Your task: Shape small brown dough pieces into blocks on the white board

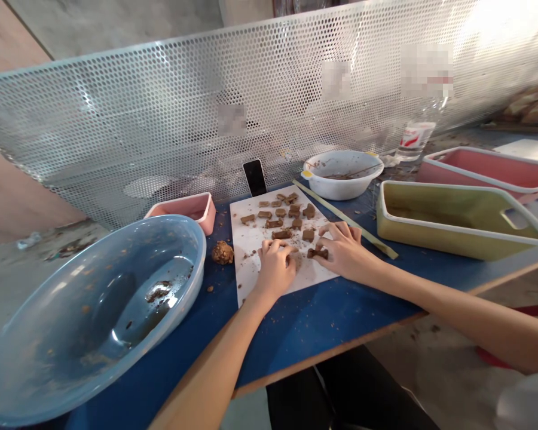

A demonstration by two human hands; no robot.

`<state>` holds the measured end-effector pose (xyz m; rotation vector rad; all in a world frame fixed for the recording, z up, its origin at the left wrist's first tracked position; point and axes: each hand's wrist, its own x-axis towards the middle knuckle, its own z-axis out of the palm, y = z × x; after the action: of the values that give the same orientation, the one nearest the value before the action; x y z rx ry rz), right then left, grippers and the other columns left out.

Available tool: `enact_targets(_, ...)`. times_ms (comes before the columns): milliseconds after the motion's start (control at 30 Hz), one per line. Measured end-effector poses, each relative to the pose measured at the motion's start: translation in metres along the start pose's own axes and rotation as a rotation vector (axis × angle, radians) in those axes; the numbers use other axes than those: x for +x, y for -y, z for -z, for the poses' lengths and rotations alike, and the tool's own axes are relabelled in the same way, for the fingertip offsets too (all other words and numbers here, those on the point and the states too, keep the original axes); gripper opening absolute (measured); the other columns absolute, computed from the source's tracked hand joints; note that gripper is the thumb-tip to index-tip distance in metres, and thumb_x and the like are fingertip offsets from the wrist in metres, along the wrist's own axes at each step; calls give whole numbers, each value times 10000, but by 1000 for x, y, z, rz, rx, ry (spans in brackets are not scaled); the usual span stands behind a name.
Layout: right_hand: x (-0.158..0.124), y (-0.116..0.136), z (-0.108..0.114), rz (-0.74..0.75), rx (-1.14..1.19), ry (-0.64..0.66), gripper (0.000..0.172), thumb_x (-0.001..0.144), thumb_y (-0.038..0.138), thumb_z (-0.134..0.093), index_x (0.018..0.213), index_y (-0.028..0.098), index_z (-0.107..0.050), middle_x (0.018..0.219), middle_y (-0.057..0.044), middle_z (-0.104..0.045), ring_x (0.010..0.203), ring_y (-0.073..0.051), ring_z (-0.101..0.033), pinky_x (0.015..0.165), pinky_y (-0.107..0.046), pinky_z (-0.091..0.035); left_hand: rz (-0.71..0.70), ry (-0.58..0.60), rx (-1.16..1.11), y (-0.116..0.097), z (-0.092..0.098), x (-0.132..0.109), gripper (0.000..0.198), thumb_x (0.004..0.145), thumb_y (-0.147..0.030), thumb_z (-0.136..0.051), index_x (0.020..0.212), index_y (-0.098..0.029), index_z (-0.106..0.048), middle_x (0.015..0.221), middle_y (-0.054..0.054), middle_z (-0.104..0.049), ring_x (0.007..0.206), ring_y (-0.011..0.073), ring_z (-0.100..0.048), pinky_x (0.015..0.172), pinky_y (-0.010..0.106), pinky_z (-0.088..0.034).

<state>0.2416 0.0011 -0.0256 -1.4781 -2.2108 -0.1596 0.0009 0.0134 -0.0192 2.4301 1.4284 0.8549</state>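
Note:
A white board (275, 285) lies on the blue table, carrying several small brown clay-like pieces (283, 234) and scattered crumbs. My left hand (277, 266) rests low over the board's near part with its fingers curled in; what they hold, if anything, is hidden. On the board's right side, my right hand (344, 249) has its fingertips and thumb closed at one end of a dark brown clay-like piece (317, 254). A rough brown lump (223, 252) sits just left of the board.
At left stands a big blue basin (94, 310) with wet brown residue, beside a pink tub (210, 216). A phone (255, 177) leans on the perforated screen (170, 107). Rightward are a flat strip (349, 221), white bowl (343, 188), green bin (434, 230), red bin (488, 173) and bottle (416, 140).

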Motion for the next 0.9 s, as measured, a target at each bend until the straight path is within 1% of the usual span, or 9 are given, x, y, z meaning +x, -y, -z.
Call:
enact_targets(167, -3, -11, -2, -26, -56, 6, 212, 1000, 448, -733, 966, 245, -781, 1376, -141, -637, 1347, -408, -492, 1068, -597, -410, 9, 6, 4, 0, 0, 0, 346, 938, -37, -626, 1123, -232, -843, 1234, 112, -737, 1228, 344, -538, 1106, 541, -492)
enact_targets(333, -5, -21, -2, -53, -56, -16, 230, 984, 456, -719, 942, 246, -803, 1361, -150, -646, 1298, -411, -509, 1052, -624, -417, 18, 16, -5, -1, 1, 0, 362, 929, -24, -623, 1129, -236, -838, 1224, 112, -733, 1243, 345, -543, 1098, 537, -495)
enact_targets(567, -4, -30, 0, -50, -93, -17, 229, 1027, 405, -669, 978, 220, -794, 1394, -174, -633, 1349, -422, -493, 1096, -660, -444, 26, 14, -11, -2, 2, 1, 356, 921, -15, -628, 1107, -235, -836, 1201, 106, -736, 1240, 346, -546, 1101, 528, -501)
enact_targets(667, -2, -39, 0, -67, -82, -9, 251, 1040, 418, -652, 983, 225, -802, 1389, -172, -617, 1336, -412, -485, 1114, -655, -460, 24, 11, -5, -2, 1, 1, 357, 926, -17, -620, 1118, -228, -834, 1206, 107, -734, 1243, 347, -549, 1105, 531, -502)
enact_targets(800, 3, -53, 0, -83, -70, 7, 268, 1035, 426, -649, 982, 221, -814, 1335, -176, -602, 1308, -401, -476, 1138, -633, -471, 21, 8, -6, -1, 0, 1, 366, 924, -10, -610, 1120, -224, -833, 1212, 113, -733, 1249, 349, -546, 1100, 534, -505)
enact_targets(900, 7, -61, -2, -83, -64, -9, 296, 1041, 444, -638, 976, 213, -812, 1313, -174, -605, 1297, -397, -482, 1136, -622, -465, 15, 0, -9, -1, 0, 1, 345, 935, -22, -614, 1117, -215, -833, 1207, 117, -739, 1245, 353, -547, 1099, 536, -507)
